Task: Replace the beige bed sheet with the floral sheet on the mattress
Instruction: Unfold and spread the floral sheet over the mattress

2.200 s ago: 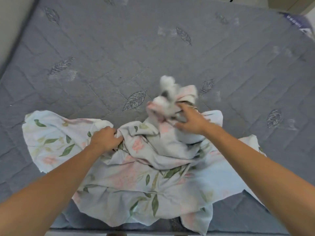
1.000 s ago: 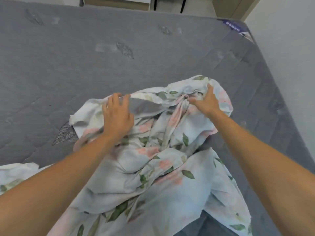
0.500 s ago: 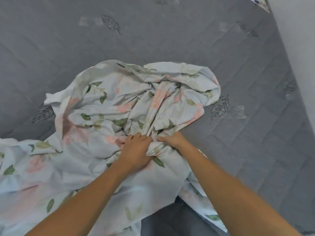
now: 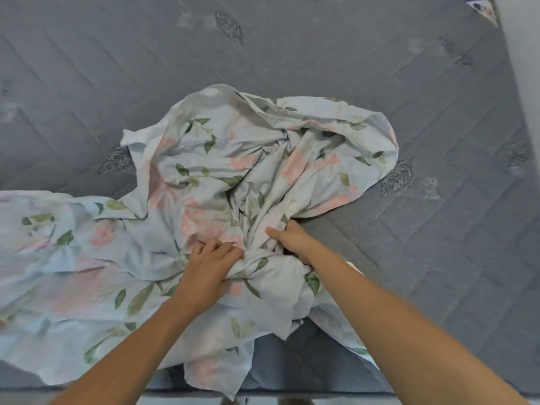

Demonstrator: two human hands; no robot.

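I saw the floral sheet (image 4: 222, 176) lying crumpled on the grey mattress (image 4: 438, 229), its lower folds hanging over the near edge. My left hand (image 4: 209, 266) had its fingers curled into a bunch of the sheet, and just beside it my right hand (image 4: 292, 239) gripped a gathered fold. Beyond them the sheet billowed toward the mattress middle; a wall (image 4: 523, 54) ran along the right edge.

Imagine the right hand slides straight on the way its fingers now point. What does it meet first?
The right hand points up and left into the bunched floral sheet it already grips, so it would likely meet more sheet folds first, then the left hand's fingers beside it. Depth is unclear.
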